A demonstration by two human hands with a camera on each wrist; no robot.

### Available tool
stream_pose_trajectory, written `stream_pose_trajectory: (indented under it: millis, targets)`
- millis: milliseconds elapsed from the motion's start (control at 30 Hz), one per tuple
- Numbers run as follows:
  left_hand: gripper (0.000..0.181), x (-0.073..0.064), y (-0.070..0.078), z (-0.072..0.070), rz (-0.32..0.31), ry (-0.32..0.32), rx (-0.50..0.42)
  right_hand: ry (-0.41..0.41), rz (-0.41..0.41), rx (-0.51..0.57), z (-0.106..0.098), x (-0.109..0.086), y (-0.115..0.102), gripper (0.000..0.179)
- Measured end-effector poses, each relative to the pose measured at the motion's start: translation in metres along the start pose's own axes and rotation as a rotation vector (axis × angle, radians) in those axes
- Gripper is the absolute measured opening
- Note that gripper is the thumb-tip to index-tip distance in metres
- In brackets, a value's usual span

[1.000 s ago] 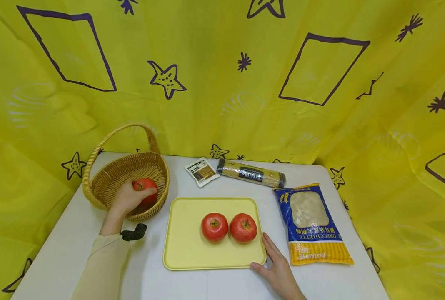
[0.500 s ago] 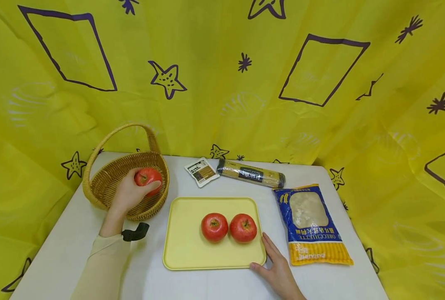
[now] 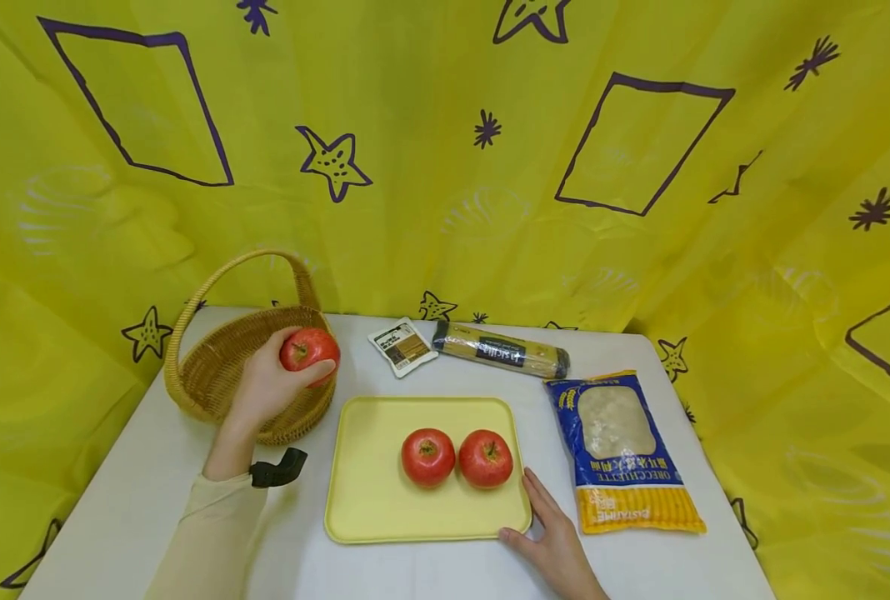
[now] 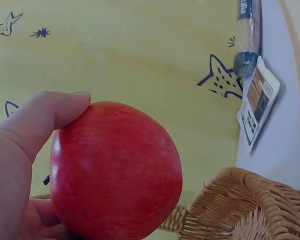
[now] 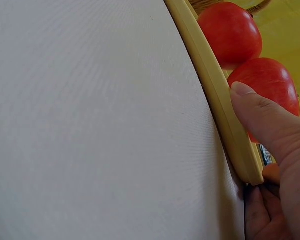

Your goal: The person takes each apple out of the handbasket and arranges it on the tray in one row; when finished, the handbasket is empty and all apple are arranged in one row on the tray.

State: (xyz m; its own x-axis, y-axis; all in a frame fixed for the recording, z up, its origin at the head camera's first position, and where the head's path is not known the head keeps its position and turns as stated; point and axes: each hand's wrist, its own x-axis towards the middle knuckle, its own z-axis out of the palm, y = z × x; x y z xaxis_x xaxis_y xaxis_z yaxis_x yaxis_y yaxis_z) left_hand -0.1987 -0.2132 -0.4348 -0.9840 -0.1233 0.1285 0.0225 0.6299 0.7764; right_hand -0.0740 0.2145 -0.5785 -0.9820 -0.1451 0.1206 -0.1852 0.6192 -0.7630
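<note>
My left hand (image 3: pixel 268 379) grips a red apple (image 3: pixel 310 353), thumb on one side and fingers round the other. The apple (image 4: pixel 117 172) is at the right part of the wicker basket (image 3: pixel 216 362), up at rim height, and fills much of the left wrist view. Two more red apples, one on the left (image 3: pixel 427 457) and one on the right (image 3: pixel 486 459), sit side by side on a pale yellow tray (image 3: pixel 370 508). At the tray's near right corner, my right hand (image 3: pixel 553 537) holds the rim between thumb and fingers.
Behind the tray lie a small white-and-brown packet (image 3: pixel 403 347) and a long pack of spaghetti (image 3: pixel 501 349). A blue-and-yellow bag of orecchiette (image 3: pixel 625 454) lies right of the tray. A yellow patterned curtain (image 3: pixel 407 242) surrounds the white table (image 3: pixel 302 567).
The left hand has lifted the apple from inside the basket up and rightward toward the rim. The right hand and the two apples on the tray stay put.
</note>
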Motion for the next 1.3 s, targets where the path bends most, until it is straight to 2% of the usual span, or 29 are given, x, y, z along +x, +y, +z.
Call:
stream_pose_trajectory:
  millis: [233, 700, 867, 1067, 1300]
  targets:
    - [0.080, -0.007, 0.009, 0.000, 0.012, 0.003, -0.028, -0.010, 0.032, 0.000, 0.000, -0.002, 0.001, 0.088]
    - [0.078, -0.024, 0.029, 0.016, 0.063, -0.086, -0.069, 0.014, 0.000, 0.010, 0.003, -0.002, 0.003, 0.087]
    - [0.080, -0.031, 0.028, 0.024, 0.072, -0.119, -0.067, 0.007, 0.009, 0.015, 0.003, -0.001, 0.003, 0.087]
    - [0.082, -0.040, 0.023, 0.031, 0.089, -0.137, -0.083, -0.018, 0.069, 0.021, 0.002, 0.000, 0.000, 0.091]
    - [0.081, -0.048, 0.021, 0.040, 0.099, -0.163, -0.098, 0.011, 0.017, 0.000, 0.002, 0.000, 0.000, 0.089]
